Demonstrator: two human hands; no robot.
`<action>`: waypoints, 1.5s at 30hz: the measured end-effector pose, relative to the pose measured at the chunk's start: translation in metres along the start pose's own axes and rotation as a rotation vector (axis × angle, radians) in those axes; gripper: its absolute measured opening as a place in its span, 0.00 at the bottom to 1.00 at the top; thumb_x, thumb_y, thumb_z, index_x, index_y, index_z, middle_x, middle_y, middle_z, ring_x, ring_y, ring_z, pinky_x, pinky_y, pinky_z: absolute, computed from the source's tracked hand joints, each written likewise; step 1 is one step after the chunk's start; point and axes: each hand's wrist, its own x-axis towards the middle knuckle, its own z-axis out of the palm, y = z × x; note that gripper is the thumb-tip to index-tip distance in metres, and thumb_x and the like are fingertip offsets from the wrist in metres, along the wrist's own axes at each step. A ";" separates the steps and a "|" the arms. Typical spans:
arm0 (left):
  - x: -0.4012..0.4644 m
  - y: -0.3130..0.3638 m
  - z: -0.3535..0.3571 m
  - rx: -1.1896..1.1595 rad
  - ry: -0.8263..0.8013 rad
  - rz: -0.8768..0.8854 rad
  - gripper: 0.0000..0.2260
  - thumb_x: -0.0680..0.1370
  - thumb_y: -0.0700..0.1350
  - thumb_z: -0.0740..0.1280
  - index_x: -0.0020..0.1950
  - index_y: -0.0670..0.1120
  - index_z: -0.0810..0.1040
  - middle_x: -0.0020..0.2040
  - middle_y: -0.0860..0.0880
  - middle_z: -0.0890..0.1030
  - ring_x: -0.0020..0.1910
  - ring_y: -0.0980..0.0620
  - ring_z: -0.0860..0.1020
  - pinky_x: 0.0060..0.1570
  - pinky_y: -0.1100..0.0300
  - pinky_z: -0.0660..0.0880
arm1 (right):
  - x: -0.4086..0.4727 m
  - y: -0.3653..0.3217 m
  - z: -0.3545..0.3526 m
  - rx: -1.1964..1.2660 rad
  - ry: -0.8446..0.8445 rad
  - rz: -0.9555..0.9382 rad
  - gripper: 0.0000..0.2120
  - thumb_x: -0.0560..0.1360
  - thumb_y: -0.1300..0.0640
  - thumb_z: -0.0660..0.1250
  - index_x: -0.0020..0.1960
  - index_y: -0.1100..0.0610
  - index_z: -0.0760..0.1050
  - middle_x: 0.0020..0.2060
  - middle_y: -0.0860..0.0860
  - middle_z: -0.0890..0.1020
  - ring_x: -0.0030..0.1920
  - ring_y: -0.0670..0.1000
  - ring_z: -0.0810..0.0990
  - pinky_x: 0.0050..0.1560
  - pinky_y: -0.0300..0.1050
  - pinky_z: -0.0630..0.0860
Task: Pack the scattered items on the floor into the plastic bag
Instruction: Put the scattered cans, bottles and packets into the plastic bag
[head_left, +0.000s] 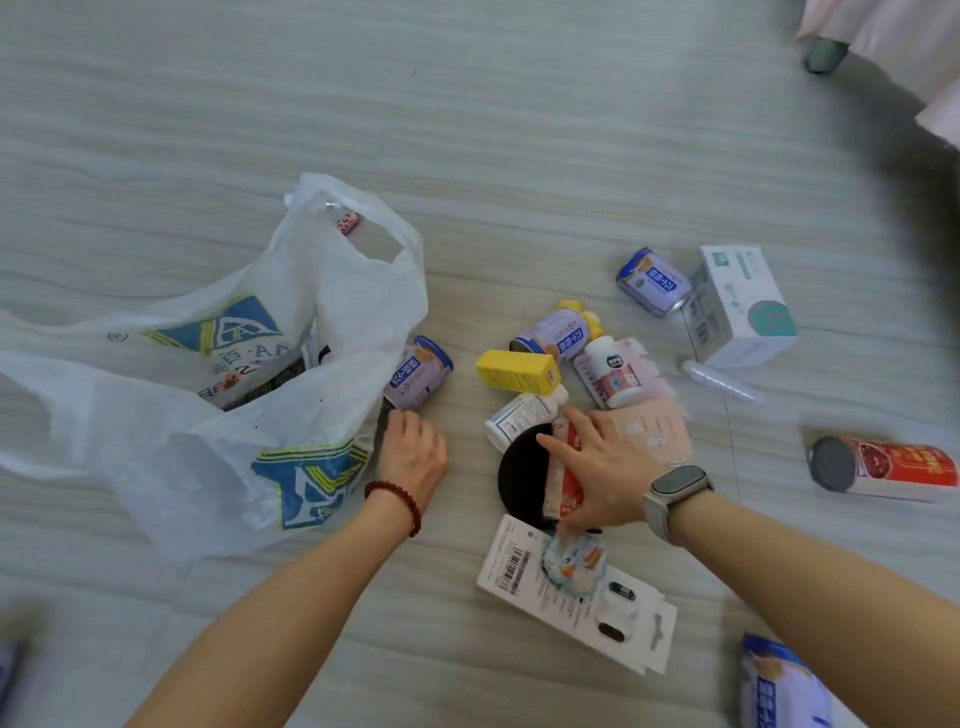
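A white plastic bag (208, 415) with blue and yellow print lies open on the floor at the left, some items inside it. My left hand (413, 457) grips the bag's rim at its right edge, beside a purple can (418, 371). My right hand (597, 467) lies spread on a red and pink packet (563, 483) that rests on a black round disc (519, 475). Around it sit a yellow box (517, 371), a white bottle (524, 415), another purple can (553, 335), a white jar (618, 374) and a white carded package (576, 592).
Farther right are a third purple can (654, 280), a white and teal box (737, 306), a clear tube (719, 379) and a red cylinder (883, 467). A blue and white pouch (779, 686) lies bottom right. A furniture leg (826, 54) stands top right.
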 end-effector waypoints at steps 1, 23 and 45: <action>0.000 0.002 0.010 0.000 0.019 0.035 0.16 0.70 0.34 0.53 0.47 0.40 0.78 0.43 0.40 0.79 0.45 0.43 0.75 0.49 0.50 0.72 | -0.001 -0.001 0.000 0.007 0.004 -0.001 0.50 0.62 0.37 0.70 0.73 0.46 0.43 0.74 0.56 0.43 0.73 0.62 0.44 0.72 0.58 0.55; -0.076 -0.167 -0.069 -0.935 0.730 -0.589 0.16 0.72 0.46 0.70 0.57 0.39 0.77 0.51 0.39 0.81 0.50 0.40 0.78 0.49 0.52 0.73 | -0.035 -0.087 -0.148 0.864 0.743 -0.354 0.33 0.58 0.42 0.72 0.59 0.36 0.62 0.71 0.49 0.56 0.67 0.47 0.64 0.63 0.42 0.67; -0.179 -0.209 0.076 -0.389 0.588 -0.213 0.25 0.80 0.56 0.50 0.34 0.49 0.80 0.31 0.53 0.81 0.37 0.52 0.82 0.63 0.44 0.60 | 0.057 -0.275 -0.167 0.381 0.770 -0.761 0.37 0.61 0.37 0.67 0.65 0.53 0.64 0.71 0.61 0.57 0.70 0.61 0.56 0.67 0.56 0.61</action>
